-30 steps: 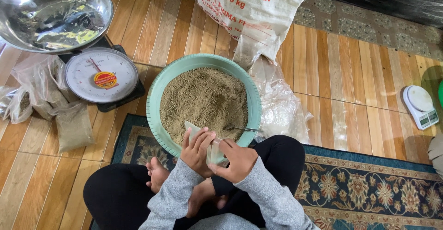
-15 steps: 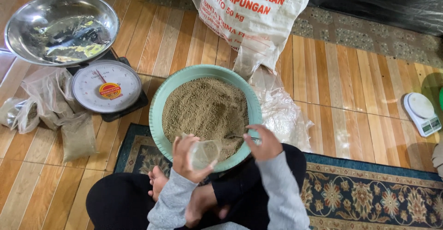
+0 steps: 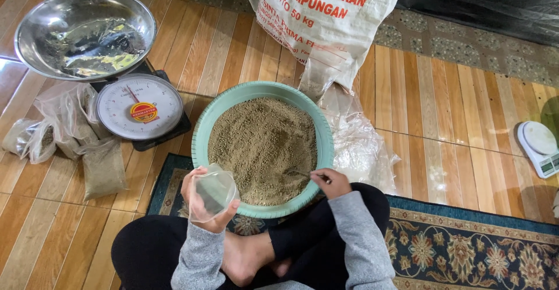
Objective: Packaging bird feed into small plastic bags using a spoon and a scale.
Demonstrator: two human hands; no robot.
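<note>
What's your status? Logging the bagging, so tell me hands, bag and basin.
Left hand holds clear plastic bag open. Right hand grips spoon handle in the grain. Green basin full of brownish granules. Nothing between.

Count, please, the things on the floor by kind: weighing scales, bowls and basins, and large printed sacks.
Weighing scales: 2, the dial scale and the small white digital scale.
Bowls and basins: 2, the steel bowl and the green basin of brown granules.
Large printed sacks: 1, the white sack.
Total: 5
</note>
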